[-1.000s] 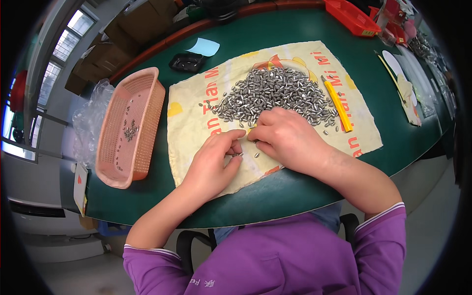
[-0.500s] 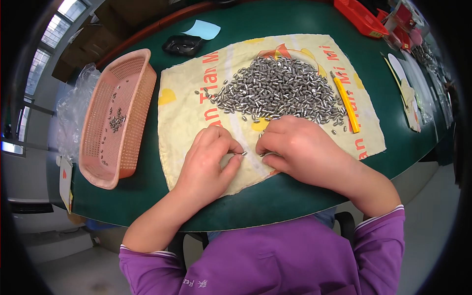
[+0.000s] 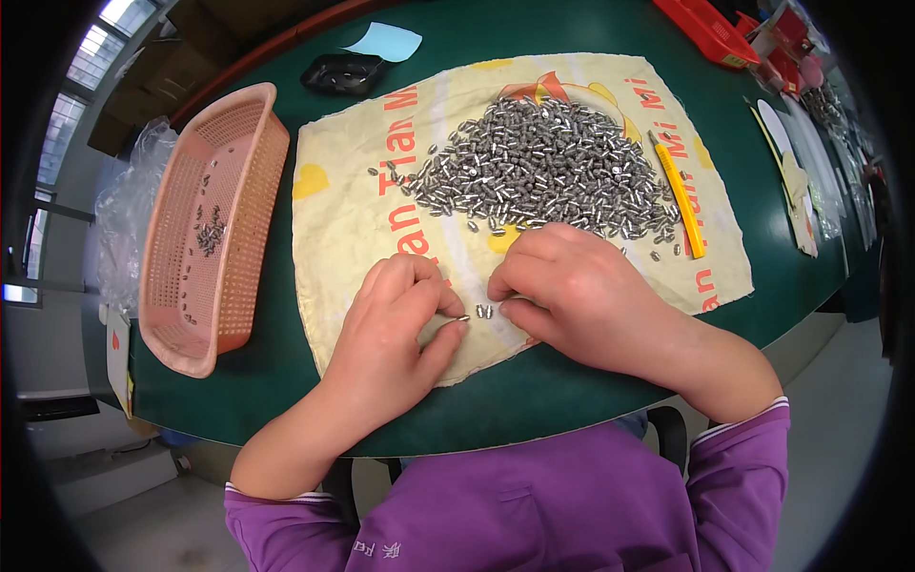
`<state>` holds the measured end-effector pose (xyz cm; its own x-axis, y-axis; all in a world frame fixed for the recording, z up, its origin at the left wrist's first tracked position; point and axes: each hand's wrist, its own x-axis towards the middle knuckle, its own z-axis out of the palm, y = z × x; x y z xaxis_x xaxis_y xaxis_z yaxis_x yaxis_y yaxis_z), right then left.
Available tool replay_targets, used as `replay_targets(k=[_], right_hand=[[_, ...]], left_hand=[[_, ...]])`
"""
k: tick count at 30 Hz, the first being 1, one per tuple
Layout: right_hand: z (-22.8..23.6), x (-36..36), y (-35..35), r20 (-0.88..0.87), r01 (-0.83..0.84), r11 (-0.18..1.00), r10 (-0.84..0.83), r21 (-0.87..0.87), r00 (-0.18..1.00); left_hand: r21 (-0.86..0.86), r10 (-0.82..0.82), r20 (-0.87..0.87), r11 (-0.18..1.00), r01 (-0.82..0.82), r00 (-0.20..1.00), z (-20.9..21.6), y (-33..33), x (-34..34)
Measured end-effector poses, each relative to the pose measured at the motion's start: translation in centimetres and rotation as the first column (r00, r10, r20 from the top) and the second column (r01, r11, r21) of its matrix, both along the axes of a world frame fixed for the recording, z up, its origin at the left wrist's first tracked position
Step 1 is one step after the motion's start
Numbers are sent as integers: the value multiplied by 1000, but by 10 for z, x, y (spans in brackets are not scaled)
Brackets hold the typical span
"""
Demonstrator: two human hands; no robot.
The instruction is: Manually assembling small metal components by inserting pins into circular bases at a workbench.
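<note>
Between the thumb and forefinger of my left hand (image 3: 396, 319) is one small shiny barrel-shaped metal piece (image 3: 464, 318). My right hand (image 3: 577, 296) is closed, its thumb and forefinger close together; whatever they hold, if anything, is hidden. Just left of its fingertips, a couple of the same metal pieces (image 3: 484, 312) sit side by side over the cloth, in the gap between my hands. Beyond both hands, a large heap of these metal pieces (image 3: 543, 157) lies on the pale yellow printed cloth (image 3: 334, 229).
A pink perforated basket (image 3: 257, 238) with several metal pieces inside stands at the left, beside a clear plastic bag (image 3: 124, 224). A yellow-handled tool (image 3: 681, 200) lies right of the heap. At the back are a black dish (image 3: 343, 74), blue paper (image 3: 384, 42) and a red tray (image 3: 705, 33).
My left hand has moved slightly nearer to me and left with a metal piece. A couple of pieces now show between my hands. The whole view has shifted slightly.
</note>
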<state>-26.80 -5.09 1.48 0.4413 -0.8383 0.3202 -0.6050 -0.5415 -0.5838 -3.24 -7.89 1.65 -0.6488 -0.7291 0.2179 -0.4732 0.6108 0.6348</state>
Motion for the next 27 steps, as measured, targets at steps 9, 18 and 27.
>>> replay_targets(k=[9,18,27], right_hand=[[-4,6,0,25,-9,1000,9,-20,1000],[-3,8,2,-5,5,1000,-5,0,1000],[-4,9,2,-3,12,1000,-12,0,1000]], left_hand=[[5,-13,-56,1000,14,998,-7,-2,-3],[-2,-1,-45,1000,1,999,-6,-1,-2],[3,-7,-35,1000,7,999,-8,0,-2]])
